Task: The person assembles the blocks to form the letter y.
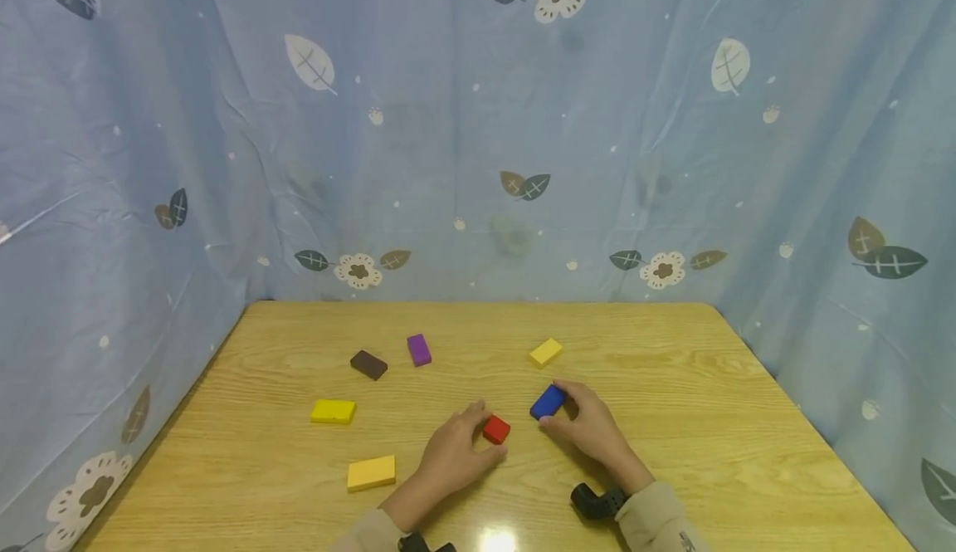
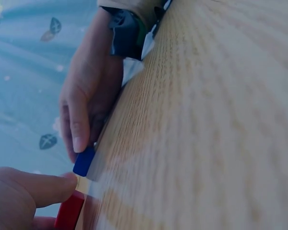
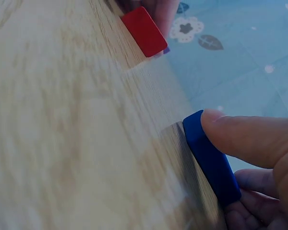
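Near the front middle of the table, my left hand [image 1: 457, 450] has its thumb and fingers around a small red block [image 1: 496, 429]. In the left wrist view the thumb lies at the top edge of that red block [image 2: 69, 211]. To the right, my right hand [image 1: 593, 427] pinches a blue rectangular block [image 1: 548, 401] between thumb and fingers. The right wrist view shows the thumb on one end of the blue block [image 3: 211, 160] and fingertips at the other. A short gap of tabletop separates the two blocks.
On the wooden table [image 1: 642, 353] lie a purple block [image 1: 419, 350], a dark brown block [image 1: 369, 364], a bright yellow block [image 1: 333, 412], an orange-yellow block [image 1: 371, 473] and a pale yellow block [image 1: 546, 353]. A blue patterned curtain [image 1: 433, 137] surrounds the table's back and sides.
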Demonstrator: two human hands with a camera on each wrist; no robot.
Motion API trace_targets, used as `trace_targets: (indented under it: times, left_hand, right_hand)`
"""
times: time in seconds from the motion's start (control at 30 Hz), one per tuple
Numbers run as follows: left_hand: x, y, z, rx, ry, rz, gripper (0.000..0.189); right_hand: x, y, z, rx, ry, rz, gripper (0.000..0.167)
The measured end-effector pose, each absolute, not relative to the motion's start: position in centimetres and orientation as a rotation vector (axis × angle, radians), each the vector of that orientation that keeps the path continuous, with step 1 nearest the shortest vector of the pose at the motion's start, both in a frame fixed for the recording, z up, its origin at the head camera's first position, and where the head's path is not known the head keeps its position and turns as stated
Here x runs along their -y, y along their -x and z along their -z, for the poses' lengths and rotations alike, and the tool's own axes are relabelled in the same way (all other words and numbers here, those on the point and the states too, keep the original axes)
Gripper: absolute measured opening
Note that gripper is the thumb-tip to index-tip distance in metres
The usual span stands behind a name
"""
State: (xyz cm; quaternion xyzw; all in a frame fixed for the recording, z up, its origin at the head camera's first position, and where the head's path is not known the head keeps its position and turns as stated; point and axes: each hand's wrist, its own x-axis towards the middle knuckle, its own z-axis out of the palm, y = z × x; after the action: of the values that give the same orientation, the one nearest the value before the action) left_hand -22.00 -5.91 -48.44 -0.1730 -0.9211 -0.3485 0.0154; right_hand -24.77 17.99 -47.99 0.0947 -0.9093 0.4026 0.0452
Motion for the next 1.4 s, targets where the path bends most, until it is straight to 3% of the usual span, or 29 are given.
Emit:
trace_targets:
  times: [0.23,0.8,1.4]
  left_hand:
    - [5.5,22.1,48.5,2.780,0.516,1.122,0.050]
    - [4.6,21.8,48.6,2.744,0.388,1.161,0.050]
    - [4.6,21.9,48.6,2.635,0.461,1.321,0.050]
  right_hand:
    - [-18.0,24.8,48.0,2.766,-0.294,-1.231,0.067]
    - [-18.0,24.9,48.2,2.746,-0.311,-1.190,0.064]
    - [-18.1,24.8,48.5,2.709,-0.338,-1.191,0.064]
